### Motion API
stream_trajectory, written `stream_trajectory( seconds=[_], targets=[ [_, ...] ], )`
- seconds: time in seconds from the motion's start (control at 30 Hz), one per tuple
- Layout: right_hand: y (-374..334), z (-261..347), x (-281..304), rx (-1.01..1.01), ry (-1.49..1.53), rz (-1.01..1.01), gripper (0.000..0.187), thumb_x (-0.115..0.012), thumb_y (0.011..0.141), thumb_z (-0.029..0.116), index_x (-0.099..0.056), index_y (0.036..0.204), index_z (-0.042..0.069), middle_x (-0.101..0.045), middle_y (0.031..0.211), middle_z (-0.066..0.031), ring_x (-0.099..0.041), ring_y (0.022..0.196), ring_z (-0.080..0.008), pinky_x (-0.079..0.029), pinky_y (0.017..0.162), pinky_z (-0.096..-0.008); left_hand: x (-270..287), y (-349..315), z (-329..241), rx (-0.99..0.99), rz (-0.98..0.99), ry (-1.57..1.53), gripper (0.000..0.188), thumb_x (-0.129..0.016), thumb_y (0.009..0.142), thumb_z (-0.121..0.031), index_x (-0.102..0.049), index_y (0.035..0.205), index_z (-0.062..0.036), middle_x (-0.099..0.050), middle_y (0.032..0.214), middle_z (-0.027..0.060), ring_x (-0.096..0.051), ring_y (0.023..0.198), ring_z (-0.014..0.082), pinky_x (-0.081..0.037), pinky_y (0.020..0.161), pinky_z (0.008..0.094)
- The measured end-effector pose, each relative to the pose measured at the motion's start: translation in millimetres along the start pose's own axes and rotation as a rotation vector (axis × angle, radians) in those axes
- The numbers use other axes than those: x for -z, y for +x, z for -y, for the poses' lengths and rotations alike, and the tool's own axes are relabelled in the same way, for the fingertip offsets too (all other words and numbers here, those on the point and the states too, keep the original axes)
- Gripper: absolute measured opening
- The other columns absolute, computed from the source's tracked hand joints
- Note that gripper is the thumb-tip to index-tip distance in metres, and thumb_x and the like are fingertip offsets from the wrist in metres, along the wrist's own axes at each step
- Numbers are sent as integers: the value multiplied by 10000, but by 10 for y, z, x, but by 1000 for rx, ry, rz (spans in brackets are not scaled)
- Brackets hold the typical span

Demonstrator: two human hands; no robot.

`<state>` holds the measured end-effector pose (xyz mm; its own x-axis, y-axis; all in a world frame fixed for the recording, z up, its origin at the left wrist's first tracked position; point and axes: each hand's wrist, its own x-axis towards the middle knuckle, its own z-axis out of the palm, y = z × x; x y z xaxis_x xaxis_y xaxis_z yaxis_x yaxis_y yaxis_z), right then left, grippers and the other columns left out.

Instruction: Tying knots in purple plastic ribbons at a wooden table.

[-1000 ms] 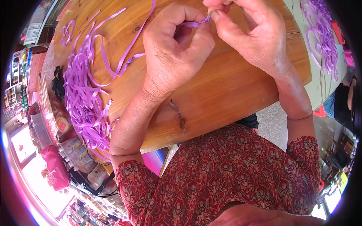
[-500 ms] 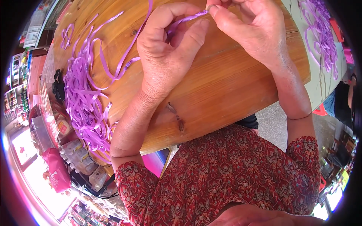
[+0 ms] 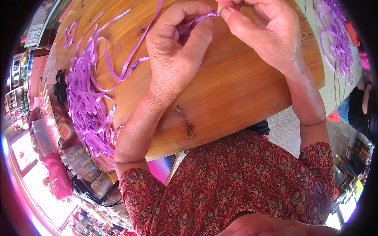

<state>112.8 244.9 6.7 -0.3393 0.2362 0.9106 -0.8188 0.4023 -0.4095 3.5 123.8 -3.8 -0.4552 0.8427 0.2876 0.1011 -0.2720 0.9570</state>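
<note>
- Between the fingertips of both hands, near the top edge of the view, a thin purple strip (image 3: 204, 17) is being pinched and is stretching a short way from one hand to the other.
- The left hand (image 3: 177, 51) is curling its fingers around that strip, with the index finger arching over the top and the thumb pressing from below; more of the same purple is showing inside the curled palm.
- The right hand (image 3: 264, 35) is gripping the strip's other end between thumb and forefinger, while its remaining fingers are running partly out of the frame, so how they are lying cannot be told.
- Both hands are hovering just above a round wooden table (image 3: 244, 98), with both forearms reaching over its near edge.
- A long loose ribbon (image 3: 130, 63) is trailing from beside the left hand across the tabletop toward the person's left.
- A thick heap of purple strips (image 3: 84, 106) is lying well to the left of the hands, spilling over the table's edge.
- A small black object (image 3: 60, 87) is sitting just beside that heap, at the rim.
- Another bundle of purple strips (image 3: 334, 35) is lying on a pale surface beyond the table, well to the right of the right hand.
- A red patterned garment (image 3: 236, 185) is covering the person's body below the table's near edge.
- A pink bag (image 3: 57, 177) is sitting lower left, down below the table.
</note>
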Motion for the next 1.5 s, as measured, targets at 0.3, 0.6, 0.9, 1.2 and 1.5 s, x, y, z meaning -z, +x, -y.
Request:
stream_trajectory(
  seconds=[0.3,0.6,0.9,1.2,1.5],
  targets=[
    [185,452,-133,-625,-636,119,144,-623,761,-26,-584,892,20,-605,839,-70,-605,796,-158,-484,735,-252,10,-55,-154,244,-74,98,150,-584,902,-53,-643,1029,2,-629,877,15,-582,822,74,-468,706,188],
    [-18,16,19,-61,-118,9,116,-609,776,-28,-584,882,15,-597,834,-64,-597,788,-141,-480,728,-247,4,5,-62,195,-69,-35,179,-586,867,-44,-632,1015,47,-658,948,67,-564,833,74,-427,755,202],
    [230,419,-12,-544,-575,146,226,-612,810,-49,-618,1035,-21,-624,891,-78,-609,831,-132,-489,728,-247,48,15,-104,347,-4,-182,211,-578,842,-44,-627,1017,62,-624,823,27,-434,658,57,-349,627,202],
    [25,-92,94,298,-489,102,177,-671,736,-36,-643,894,38,-614,819,-82,-603,766,-243,-486,661,-313,66,27,-40,276,-4,-191,168,-623,857,-113,-660,968,7,-628,801,-5,-478,577,8,-367,465,158],
    [180,365,-33,-273,-874,325,170,-665,694,-39,-610,826,53,-591,778,-74,-581,739,-260,-454,680,-344,40,17,-89,330,-27,-44,162,-649,847,-155,-671,934,-20,-597,712,-25,-481,535,13,-384,407,167]
  ],
)
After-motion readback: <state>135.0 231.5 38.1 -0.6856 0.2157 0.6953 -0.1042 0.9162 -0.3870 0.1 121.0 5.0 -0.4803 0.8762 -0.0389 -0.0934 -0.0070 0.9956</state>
